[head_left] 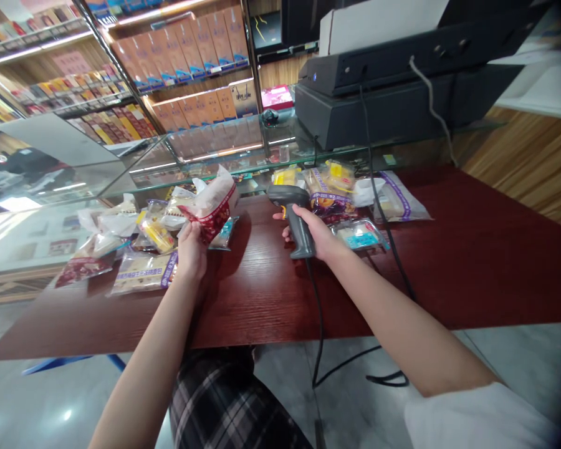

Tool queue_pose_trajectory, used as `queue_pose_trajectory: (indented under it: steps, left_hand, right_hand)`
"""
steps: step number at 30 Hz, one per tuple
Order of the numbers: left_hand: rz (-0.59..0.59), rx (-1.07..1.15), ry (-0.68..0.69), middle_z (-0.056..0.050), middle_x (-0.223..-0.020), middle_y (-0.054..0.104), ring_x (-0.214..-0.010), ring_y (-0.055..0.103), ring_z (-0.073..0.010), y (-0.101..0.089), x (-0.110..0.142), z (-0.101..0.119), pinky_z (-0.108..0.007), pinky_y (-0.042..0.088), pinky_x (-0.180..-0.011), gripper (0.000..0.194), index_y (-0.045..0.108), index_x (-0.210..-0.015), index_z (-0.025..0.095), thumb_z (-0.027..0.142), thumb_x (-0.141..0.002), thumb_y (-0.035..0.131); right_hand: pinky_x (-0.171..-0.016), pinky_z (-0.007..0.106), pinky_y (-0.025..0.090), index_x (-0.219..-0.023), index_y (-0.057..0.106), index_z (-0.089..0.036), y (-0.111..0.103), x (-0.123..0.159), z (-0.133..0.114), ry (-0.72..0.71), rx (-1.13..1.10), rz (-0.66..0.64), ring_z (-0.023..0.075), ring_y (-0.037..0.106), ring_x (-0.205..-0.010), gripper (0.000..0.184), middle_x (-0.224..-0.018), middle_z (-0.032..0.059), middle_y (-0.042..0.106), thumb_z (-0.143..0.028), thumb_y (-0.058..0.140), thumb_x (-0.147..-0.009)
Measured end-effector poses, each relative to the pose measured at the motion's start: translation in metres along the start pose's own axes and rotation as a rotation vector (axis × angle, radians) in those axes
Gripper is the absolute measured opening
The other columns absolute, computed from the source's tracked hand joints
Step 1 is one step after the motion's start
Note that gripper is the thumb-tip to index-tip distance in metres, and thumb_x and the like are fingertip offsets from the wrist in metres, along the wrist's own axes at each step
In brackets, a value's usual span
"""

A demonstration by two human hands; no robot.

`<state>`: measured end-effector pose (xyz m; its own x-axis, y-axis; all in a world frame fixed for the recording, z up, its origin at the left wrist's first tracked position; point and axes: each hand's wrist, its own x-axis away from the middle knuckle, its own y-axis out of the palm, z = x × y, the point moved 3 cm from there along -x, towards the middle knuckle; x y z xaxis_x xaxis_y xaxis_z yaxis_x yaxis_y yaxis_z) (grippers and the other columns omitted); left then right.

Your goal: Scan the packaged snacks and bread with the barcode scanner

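Observation:
My left hand (192,251) is closed around the lower end of a red-and-white food packet (216,204), held tilted above the table. In my right hand (312,232) is a dark grey barcode scanner (297,219), its head pointing left toward the packet. A black cable hangs from the scanner's handle. Left of the packet lies a pile of bagged breads (152,231), with a flat bread bag (143,272) at its front. More packaged breads (330,190) lie beyond and beside the scanner, including a pack with a blue label (361,236).
The dark red table (262,293) carries both piles. A glass display case (135,165) borders its far side. Black cash register equipment (346,106) stands at the back right. A cable (384,215) crosses the table's right part. Shelves of boxes (182,53) stand behind.

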<state>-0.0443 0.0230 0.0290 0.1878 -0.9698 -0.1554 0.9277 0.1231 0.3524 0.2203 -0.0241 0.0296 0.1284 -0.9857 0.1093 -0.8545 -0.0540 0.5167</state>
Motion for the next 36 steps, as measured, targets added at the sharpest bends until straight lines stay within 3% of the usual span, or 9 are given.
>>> queue_pose_trajectory:
  steps: [6,10,17,20,26,31,36]
  left_hand:
    - [0.081,0.025,-0.066,-0.002,-0.095,0.07,-0.083,0.063,-0.0138,-0.004,0.002,0.003,-0.028,0.054,-0.077,0.011,0.065,-0.087,0.019,0.028,-0.083,0.061]
    - [0.075,0.075,-0.121,-0.001,-0.089,0.07,-0.08,0.065,-0.012,-0.003,0.002,0.002,-0.026,0.052,-0.078,0.008,0.063,-0.082,0.02,0.026,-0.084,0.058]
    - [0.1,0.144,-0.189,-0.002,-0.08,0.071,-0.074,0.066,-0.012,0.003,0.003,0.009,-0.024,0.051,-0.072,0.015,0.065,-0.08,0.017,0.024,-0.086,0.053]
    - [0.102,0.141,-0.193,-0.001,-0.081,0.071,-0.073,0.066,-0.012,0.003,0.004,0.008,-0.024,0.051,-0.07,0.013,0.065,-0.082,0.017,0.024,-0.085,0.054]
    - [0.11,0.06,-0.106,-0.001,-0.079,0.067,-0.07,0.062,-0.0116,0.0,0.003,0.007,-0.022,0.05,-0.063,0.008,0.062,-0.078,0.017,0.024,-0.077,0.062]
    - [0.087,-0.046,-0.021,-0.001,-0.088,0.066,-0.074,0.06,-0.0129,-0.002,0.003,0.003,-0.025,0.051,-0.066,0.019,0.063,-0.086,0.018,0.033,-0.075,0.066]
    - [0.094,-0.46,0.292,0.003,-0.064,0.049,-0.062,0.045,-0.0095,-0.003,0.007,0.01,-0.02,0.041,-0.062,0.035,0.05,-0.067,0.017,0.045,-0.087,0.054]
  right_hand:
    - [-0.047,0.022,0.047,-0.097,0.062,-0.019,0.002,0.003,-0.001,0.078,-0.009,0.03,0.0119,0.057,-0.049,0.019,-0.07,0.0031,0.071,-0.033,0.05,-0.093]
    - [-0.044,0.023,0.045,-0.09,0.064,-0.018,-0.003,-0.002,0.007,0.105,0.013,-0.047,0.0138,0.055,-0.048,0.025,-0.055,0.0017,0.062,-0.039,0.05,-0.093]
    - [-0.045,0.023,0.047,-0.084,0.058,-0.019,0.001,-0.001,0.007,0.032,0.017,-0.063,0.0099,0.054,-0.05,0.018,-0.087,0.0047,0.072,-0.037,0.058,-0.087]
    - [-0.044,0.024,0.047,-0.085,0.058,-0.018,0.003,-0.001,0.006,0.008,0.037,-0.078,0.0096,0.054,-0.05,0.021,-0.091,0.0057,0.071,-0.038,0.062,-0.086]
    - [-0.042,0.024,0.044,-0.085,0.059,-0.019,0.002,-0.003,0.009,-0.019,0.045,-0.14,0.0091,0.052,-0.048,0.027,-0.081,0.0027,0.068,-0.045,0.066,-0.083]
    - [-0.043,0.023,0.045,-0.084,0.06,-0.019,0.003,-0.001,0.009,-0.012,0.058,-0.174,0.0097,0.053,-0.048,0.029,-0.075,0.0016,0.067,-0.047,0.066,-0.083]
    - [-0.043,0.023,0.047,-0.091,0.061,-0.019,0.003,0.0,0.006,-0.031,0.08,-0.071,0.0103,0.057,-0.051,0.027,-0.092,0.0059,0.073,-0.045,0.065,-0.084]
